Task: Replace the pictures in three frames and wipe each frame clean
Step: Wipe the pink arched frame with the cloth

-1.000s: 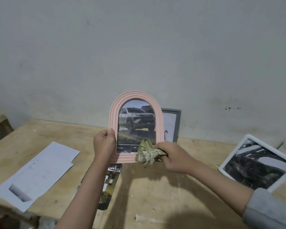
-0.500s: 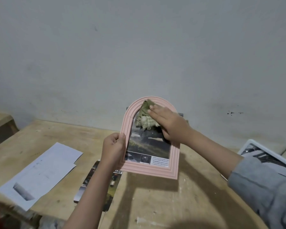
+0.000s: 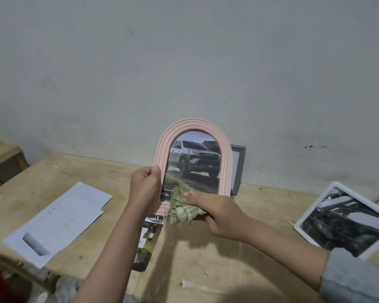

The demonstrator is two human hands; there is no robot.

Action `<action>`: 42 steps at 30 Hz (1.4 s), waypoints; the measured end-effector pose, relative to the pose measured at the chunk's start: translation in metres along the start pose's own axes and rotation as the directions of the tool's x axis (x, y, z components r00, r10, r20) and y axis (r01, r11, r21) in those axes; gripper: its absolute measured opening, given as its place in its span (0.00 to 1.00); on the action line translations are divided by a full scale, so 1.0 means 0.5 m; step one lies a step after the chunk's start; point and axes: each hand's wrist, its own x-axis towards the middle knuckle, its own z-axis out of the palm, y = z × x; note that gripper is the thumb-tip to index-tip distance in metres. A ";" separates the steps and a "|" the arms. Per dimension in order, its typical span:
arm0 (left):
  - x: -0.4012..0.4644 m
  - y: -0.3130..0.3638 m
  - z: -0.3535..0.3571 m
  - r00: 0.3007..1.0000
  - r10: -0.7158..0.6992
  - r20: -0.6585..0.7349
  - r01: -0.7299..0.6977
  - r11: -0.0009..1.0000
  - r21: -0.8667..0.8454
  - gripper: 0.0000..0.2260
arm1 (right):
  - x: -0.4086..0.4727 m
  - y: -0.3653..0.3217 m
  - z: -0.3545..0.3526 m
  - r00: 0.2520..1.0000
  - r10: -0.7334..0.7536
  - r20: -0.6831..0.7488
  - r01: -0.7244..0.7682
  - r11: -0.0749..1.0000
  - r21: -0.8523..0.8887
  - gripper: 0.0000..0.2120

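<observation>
I hold a pink arched frame [image 3: 224,154] upright above the wooden table; it shows a picture of a grey pickup truck. My left hand [image 3: 145,187] grips its left edge near the bottom. My right hand [image 3: 217,212] presses a crumpled green-and-white cloth [image 3: 182,207] against the frame's lower right corner, hiding that corner. A grey frame [image 3: 238,165] leans on the wall right behind the pink one. A white rounded frame [image 3: 328,197] with a dark car picture lies tilted at the right.
Two white printed sheets [image 3: 59,221] lie on the left part of the wooden table [image 3: 206,259]. A strip of colour photo prints [image 3: 147,243] lies under my left forearm. A grey wall stands close behind the table. A wooden stool [image 3: 0,158] sits far left.
My right hand has swept the cloth from the top of the arch down to the frame's lower right corner. The frame has tilted back upright, uncovering the truck picture.
</observation>
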 end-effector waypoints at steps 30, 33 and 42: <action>0.001 -0.022 -0.013 0.997 0.062 -0.053 -0.058 0.995 0.076 0.17 | -0.003 -0.021 0.021 1.000 0.000 0.029 -0.001 1.000 0.023 0.34; 0.002 -0.033 -0.018 0.995 0.085 -0.050 -0.078 0.989 0.122 0.18 | 0.001 -0.029 0.008 0.974 0.192 0.119 -0.218 0.941 0.258 0.30; -0.001 -0.025 -0.020 0.990 0.142 0.025 -0.144 0.975 0.171 0.15 | 0.061 0.027 -0.087 0.905 0.294 -0.309 -0.265 0.955 0.132 0.27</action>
